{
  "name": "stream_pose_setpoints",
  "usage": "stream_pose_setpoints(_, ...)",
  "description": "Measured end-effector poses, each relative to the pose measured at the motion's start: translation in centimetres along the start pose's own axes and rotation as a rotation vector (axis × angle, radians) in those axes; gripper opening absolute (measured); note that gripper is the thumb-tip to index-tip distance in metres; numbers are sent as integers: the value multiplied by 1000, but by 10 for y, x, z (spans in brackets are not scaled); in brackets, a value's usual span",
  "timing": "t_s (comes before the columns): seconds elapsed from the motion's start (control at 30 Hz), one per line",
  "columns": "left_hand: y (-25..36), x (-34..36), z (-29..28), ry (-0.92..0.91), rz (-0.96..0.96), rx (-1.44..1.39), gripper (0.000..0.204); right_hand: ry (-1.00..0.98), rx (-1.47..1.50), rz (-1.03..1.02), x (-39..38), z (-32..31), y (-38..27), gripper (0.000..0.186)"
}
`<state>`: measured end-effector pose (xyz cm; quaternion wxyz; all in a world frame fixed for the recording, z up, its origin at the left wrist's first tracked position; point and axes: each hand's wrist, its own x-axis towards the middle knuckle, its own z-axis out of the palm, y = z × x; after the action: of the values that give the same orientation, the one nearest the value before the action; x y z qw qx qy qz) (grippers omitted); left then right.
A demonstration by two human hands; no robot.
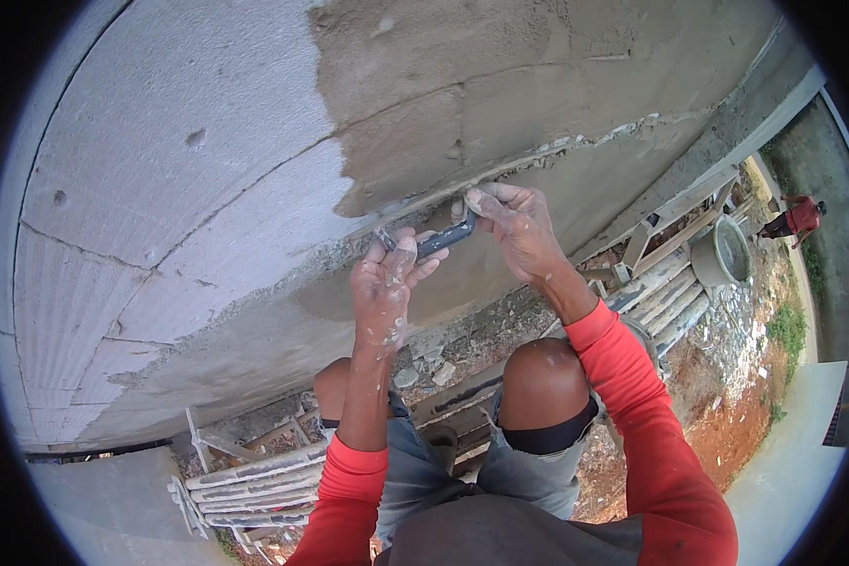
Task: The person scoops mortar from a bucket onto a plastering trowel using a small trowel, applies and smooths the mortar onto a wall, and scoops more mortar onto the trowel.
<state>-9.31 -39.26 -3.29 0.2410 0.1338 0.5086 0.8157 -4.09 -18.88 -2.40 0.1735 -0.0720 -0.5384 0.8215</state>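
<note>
Wet render [500, 94] could smear: your left hand [384, 283] and right hand [519, 231] both gripped what looked like a trowel [443, 239] at its lower edge.

Both arms are raised forward; the left hand [384, 280] and right hand [517, 229] are clenched, fingers curled.

View: a single head camera, worn by the person, wide fisheye with a dark round rim.
Facing: steeply down and forward at a block wall [160, 189] that fills the upper left and centre of the frame.
Nearness: close; the left hand [384, 283] and right hand [519, 231] sit at centre frame, knees below.
Edges: ground and planks [255, 476] bend along the lower and right rim.
Shared view: none, one camera only.
</note>
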Motion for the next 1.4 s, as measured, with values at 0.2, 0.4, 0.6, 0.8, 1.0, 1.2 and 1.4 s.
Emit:
stream_pose_setpoints(0.2,69,15,36,-55,119,-28,44,29,-9,-89,19,36,-76,20)
stream_pose_setpoints(0.4,192,28,110,-308,535,-21,42,-42,-84,-319,36,88,-223,28)
stream_pose_setpoints(0.6,169,23,124,-236,368,-7,30,-100,-71,-464,24,57,-202,25)
stream_pose_setpoints(0.8,6,24,65,-139,-68,-57,19,158,-134,-88,-10,-39,-42,27)
stream_pose_setpoints(1.0,38,47,93,-214,40,-46,23,82,-126,-171,21,-37,-83,26)
stream_pose_setpoints(1.2,182,52,170,-317,314,-51,32,-15,-149,-445,46,37,-243,23)
stream_pose_setpoints(1.4,248,46,182,-415,501,-181,37,-72,-114,-737,47,96,-305,25)
